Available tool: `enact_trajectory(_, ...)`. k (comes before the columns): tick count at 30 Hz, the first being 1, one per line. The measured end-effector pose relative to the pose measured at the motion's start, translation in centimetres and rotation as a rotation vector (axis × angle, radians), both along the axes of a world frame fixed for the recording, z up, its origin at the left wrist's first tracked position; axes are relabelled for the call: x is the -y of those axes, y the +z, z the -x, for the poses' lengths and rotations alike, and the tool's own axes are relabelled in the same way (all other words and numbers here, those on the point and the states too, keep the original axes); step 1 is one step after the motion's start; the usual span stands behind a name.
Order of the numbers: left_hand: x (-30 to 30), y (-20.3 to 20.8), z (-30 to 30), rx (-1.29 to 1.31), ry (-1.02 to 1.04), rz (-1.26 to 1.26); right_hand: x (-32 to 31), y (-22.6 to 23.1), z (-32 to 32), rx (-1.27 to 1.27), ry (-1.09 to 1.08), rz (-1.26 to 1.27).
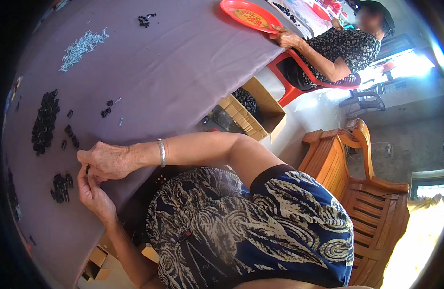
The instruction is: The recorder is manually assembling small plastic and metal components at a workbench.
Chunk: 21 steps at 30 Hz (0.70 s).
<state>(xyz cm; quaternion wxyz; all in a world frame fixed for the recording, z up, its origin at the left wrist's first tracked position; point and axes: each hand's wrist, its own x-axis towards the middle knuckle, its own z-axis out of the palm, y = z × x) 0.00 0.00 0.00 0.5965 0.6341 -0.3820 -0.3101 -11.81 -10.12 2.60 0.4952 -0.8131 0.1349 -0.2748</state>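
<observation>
My right hand [109, 160], with a silver bangle on its wrist, is closed with its fingertips meeting those of my left hand [96, 198]. Between the two hands shows a small black part [88, 169], mostly covered by fingers; both hands seem to pinch it. Beside my left hand lies a small cluster of black plastic pieces [61, 188]. A larger heap of similar black pieces [45, 123] rests beyond my right hand, with a few loose ones [71, 137] nearer to it.
A purple cloth covers the table [154, 72]. Pale screw-like pieces [82, 50] lie in a pile at the far side. A person [337, 53] sits at the table holding a red tray [250, 17]. An open cardboard box [253, 108] and a wooden bench [356, 192] stand beside the table.
</observation>
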Motion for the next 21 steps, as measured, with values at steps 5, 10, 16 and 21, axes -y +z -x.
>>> enact_trajectory(5, -0.9, 0.2, 0.2, 0.167, 0.065, -0.018, -1.0, 0.5, 0.4, 0.058, -0.052, 0.051)
enact_trajectory(10, -0.6, 2.1, 1.1, 0.119, -0.042, 0.021, -0.5, 1.2, 1.0, 0.031, -0.029, -0.072)
enact_trajectory(16, -0.1, 2.0, 0.7, -0.230, -0.065, 0.089, 0.1, 1.9, 0.9, -0.061, -0.062, -0.568)
enact_trajectory(21, -0.5, 1.8, 0.1, -0.300, -0.067, 0.238, 0.4, 1.5, 0.7, -0.052, 0.072, -0.809)
